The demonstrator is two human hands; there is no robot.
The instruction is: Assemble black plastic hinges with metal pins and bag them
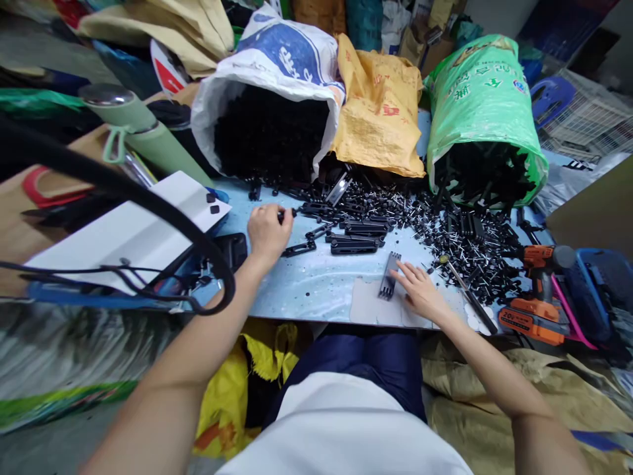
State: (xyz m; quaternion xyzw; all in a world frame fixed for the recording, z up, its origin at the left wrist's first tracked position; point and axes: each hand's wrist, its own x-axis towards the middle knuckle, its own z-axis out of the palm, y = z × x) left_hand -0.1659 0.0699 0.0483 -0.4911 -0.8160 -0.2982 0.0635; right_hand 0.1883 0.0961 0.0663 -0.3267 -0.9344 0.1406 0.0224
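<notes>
My left hand [268, 232] is closed, thumb and fingers together around a small black part [287, 214] whose exact kind I cannot make out. It hovers by the left end of the black parts heap. My right hand [419, 290] has its fingers stretched out, fingertips touching the right side of a grey slotted block [389, 277]. That block stands on a pale sheet [363, 300] near the table's front edge. Between my hands and the heap lie several long black slotted bars [353, 247], stacked side by side. A short black bar [299, 249] rests just right of my left wrist.
A white sack [291, 56] and a green sack [482, 99] open toward me, full of black parts. A yellow sack [380, 112] lies between them. Loose screws [395, 201] spread below. An orange drill [537, 297] and a dark-handled tool [472, 300] are right; a black cable [163, 211] crosses left.
</notes>
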